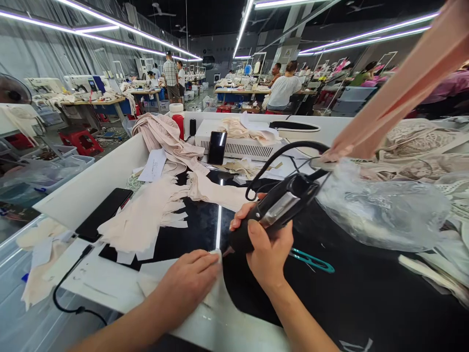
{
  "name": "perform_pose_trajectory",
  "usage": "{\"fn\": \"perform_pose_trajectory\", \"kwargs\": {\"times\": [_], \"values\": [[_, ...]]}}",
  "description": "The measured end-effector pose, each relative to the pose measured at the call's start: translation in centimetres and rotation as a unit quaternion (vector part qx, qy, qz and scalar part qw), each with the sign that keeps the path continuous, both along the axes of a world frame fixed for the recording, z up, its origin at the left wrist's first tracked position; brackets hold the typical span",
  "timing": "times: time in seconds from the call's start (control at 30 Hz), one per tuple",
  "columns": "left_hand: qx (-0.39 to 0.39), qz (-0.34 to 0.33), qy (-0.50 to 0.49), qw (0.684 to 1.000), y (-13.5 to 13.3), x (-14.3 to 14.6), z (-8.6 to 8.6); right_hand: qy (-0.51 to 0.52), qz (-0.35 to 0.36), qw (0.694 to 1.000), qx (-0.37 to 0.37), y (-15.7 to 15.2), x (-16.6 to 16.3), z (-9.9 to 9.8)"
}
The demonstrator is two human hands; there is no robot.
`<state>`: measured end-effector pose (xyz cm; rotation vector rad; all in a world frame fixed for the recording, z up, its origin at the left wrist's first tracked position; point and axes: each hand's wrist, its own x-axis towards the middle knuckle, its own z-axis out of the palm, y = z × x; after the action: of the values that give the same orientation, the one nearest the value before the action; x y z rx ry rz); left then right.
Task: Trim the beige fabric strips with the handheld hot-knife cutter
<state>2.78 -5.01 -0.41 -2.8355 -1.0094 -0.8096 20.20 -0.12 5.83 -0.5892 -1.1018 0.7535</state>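
Observation:
My right hand is wrapped round a black corded handheld tool with a metal plate on its side. The tool slants down to the left, and its narrow tip is close to my left fingertips. A stretched pink fabric band runs from the tool's upper end to the top right. My left hand has its fingers pressed together on a small pale piece of cloth at the near edge of the black work surface. Part of that piece is hidden under the fingers. Teal thread snips lie right of my right hand.
Stacked cream fabric pieces and a dark phone lie at left. Another phone leans against a white vented box at the back. A clear plastic bag lies right. People sit and stand at sewing tables beyond.

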Motion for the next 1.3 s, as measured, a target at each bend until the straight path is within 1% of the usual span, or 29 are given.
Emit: {"fn": "perform_pose_trajectory", "kwargs": {"times": [0.13,0.23,0.3,0.43,0.57,0.67,0.83,1.0,1.3], "values": [[0.006,0.04,0.026,0.999,1.6,-1.9,0.2,0.005,-0.014,1.0,-0.007,-1.0,1.2,0.8],[0.025,0.056,0.028,0.998,1.9,-2.7,0.6,0.014,-0.016,0.999,-0.024,-1.9,2.0,0.8],[0.038,0.046,0.007,0.998,1.4,-2.6,0.9,0.019,-0.015,0.999,-0.029,-2.4,2.3,0.8],[0.042,-0.02,-0.04,0.998,-0.6,-1.0,1.6,0.018,-0.016,0.999,-0.035,-3.3,2.6,0.8],[0.043,-0.064,-0.03,0.997,-1.8,0.6,1.6,0.007,-0.012,0.999,-0.035,-4.0,2.7,0.6],[0.045,-0.069,-0.018,0.996,-1.9,1.1,1.1,0.001,-0.009,0.999,-0.035,-4.3,2.8,0.4],[0.046,-0.069,-0.023,0.996,-1.7,1.0,0.2,-0.001,-0.005,0.999,-0.034,-4.6,2.7,0.1],[0.04,-0.063,-0.041,0.996,-1.8,1.0,0.4,0.002,0.007,0.999,-0.032,-4.7,2.6,0.1],[0.028,-0.064,-0.04,0.997,-1.9,1.1,0.5,0.005,0.016,0.999,-0.038,-4.8,2.4,-0.1]]}}
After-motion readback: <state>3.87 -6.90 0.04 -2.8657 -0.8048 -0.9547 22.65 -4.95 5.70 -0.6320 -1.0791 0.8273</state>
